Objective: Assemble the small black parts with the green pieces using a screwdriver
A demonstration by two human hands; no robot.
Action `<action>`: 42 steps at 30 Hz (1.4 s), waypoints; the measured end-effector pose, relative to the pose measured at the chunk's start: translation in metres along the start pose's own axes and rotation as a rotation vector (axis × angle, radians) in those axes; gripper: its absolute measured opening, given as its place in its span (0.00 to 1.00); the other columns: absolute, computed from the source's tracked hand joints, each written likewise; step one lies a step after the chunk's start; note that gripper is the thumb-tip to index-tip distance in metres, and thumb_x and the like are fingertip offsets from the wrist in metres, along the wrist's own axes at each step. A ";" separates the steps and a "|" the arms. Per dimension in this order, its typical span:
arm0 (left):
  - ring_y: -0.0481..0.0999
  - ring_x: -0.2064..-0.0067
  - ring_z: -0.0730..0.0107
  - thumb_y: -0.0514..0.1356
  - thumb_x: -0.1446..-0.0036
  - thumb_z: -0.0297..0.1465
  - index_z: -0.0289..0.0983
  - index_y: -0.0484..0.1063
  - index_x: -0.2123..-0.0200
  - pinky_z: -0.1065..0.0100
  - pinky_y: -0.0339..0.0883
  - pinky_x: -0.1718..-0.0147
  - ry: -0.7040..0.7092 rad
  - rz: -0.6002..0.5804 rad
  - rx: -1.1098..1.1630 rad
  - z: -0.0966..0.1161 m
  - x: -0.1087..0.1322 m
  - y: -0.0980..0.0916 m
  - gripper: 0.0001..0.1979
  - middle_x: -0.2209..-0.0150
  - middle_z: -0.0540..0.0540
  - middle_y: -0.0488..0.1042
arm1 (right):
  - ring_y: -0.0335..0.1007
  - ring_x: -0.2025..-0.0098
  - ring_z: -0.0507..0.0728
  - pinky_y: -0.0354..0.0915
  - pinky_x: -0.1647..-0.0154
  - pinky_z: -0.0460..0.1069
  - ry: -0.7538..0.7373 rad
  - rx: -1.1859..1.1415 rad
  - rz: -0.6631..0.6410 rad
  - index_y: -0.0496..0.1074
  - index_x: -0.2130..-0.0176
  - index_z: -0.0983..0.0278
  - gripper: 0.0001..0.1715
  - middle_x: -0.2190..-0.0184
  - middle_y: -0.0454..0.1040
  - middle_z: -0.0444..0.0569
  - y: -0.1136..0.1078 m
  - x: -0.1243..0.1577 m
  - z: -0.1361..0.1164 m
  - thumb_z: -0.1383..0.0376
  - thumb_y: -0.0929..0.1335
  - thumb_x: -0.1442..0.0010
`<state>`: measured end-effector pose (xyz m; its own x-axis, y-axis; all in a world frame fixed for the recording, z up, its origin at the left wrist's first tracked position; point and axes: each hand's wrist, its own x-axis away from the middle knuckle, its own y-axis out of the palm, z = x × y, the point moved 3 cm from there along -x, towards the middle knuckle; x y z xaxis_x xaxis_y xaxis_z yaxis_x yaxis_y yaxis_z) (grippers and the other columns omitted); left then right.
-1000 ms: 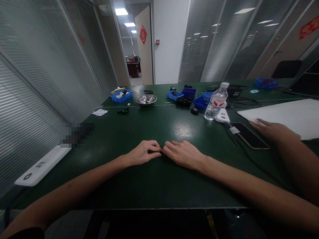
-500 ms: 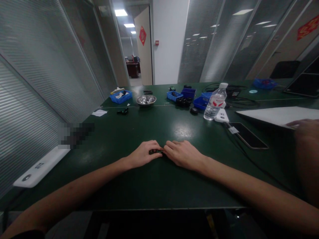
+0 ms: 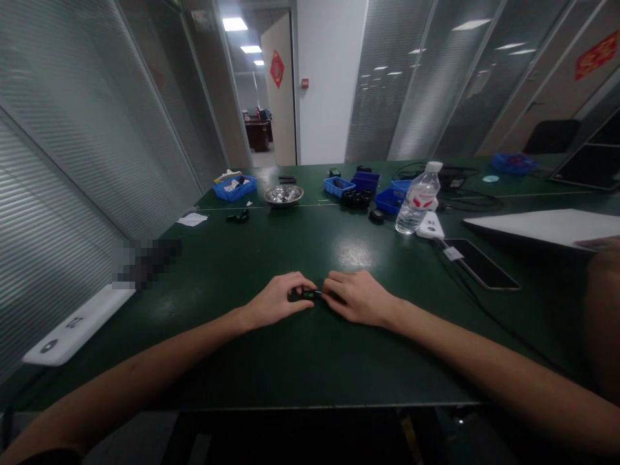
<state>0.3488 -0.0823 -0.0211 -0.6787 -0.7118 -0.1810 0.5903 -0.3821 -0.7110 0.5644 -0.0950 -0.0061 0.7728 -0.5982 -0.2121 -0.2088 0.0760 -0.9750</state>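
Observation:
Low over the green table, my left hand curls its thumb and fingers around a small dark piece. A short, thin, pale tip sticks out of its right end. My right hand faces it from the right, with its fingers bent and closed at that tip. What exactly the right fingertips pinch is too small to make out. Part of the dark piece is hidden by the left fingers.
Farther back are a metal bowl, a blue basket, several blue trays and a dark curved part. To the right stand a water bottle and a phone. Another person's hand rests by a white panel.
My right hand has drawn slightly right, widening the gap between my hands, and more of the dark piece and its pale tip shows. The other person's hand has shifted right.

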 end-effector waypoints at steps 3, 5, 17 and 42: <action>0.74 0.57 0.66 0.67 0.37 0.34 0.41 0.75 0.47 0.66 0.67 0.60 -0.011 -0.005 -0.001 0.001 0.000 -0.001 0.16 0.55 0.47 0.75 | 0.65 0.68 0.51 0.53 0.70 0.48 -0.020 -0.036 -0.010 0.73 0.56 0.64 0.14 0.63 0.73 0.47 -0.001 0.000 0.005 0.60 0.62 0.27; 0.74 0.57 0.66 0.66 0.37 0.33 0.40 0.75 0.47 0.66 0.67 0.60 -0.016 0.006 -0.003 0.002 0.000 -0.002 0.15 0.55 0.47 0.75 | 0.66 0.68 0.52 0.54 0.69 0.48 -0.025 -0.048 -0.008 0.74 0.56 0.63 0.14 0.63 0.73 0.47 -0.002 0.000 0.007 0.60 0.62 0.28; 0.74 0.54 0.65 0.62 0.34 0.30 0.38 0.74 0.54 0.63 0.70 0.54 0.099 0.097 -0.149 0.008 0.008 -0.006 0.06 0.55 0.46 0.74 | 0.69 0.60 0.56 0.58 0.65 0.49 0.120 0.004 0.064 0.72 0.56 0.63 0.09 0.61 0.75 0.50 0.005 -0.002 0.017 0.62 0.64 0.30; 0.77 0.54 0.66 0.61 0.32 0.31 0.40 0.75 0.47 0.63 0.73 0.54 0.012 0.142 -0.100 -0.018 0.005 -0.013 0.11 0.52 0.47 0.78 | 0.69 0.62 0.55 0.57 0.67 0.48 0.152 -0.038 0.035 0.70 0.53 0.62 0.08 0.58 0.74 0.49 0.007 0.000 0.018 0.63 0.65 0.30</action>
<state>0.3300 -0.0702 -0.0250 -0.5972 -0.7469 -0.2924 0.6345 -0.2169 -0.7418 0.5736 -0.0801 -0.0145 0.6658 -0.7095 -0.2310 -0.2593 0.0703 -0.9632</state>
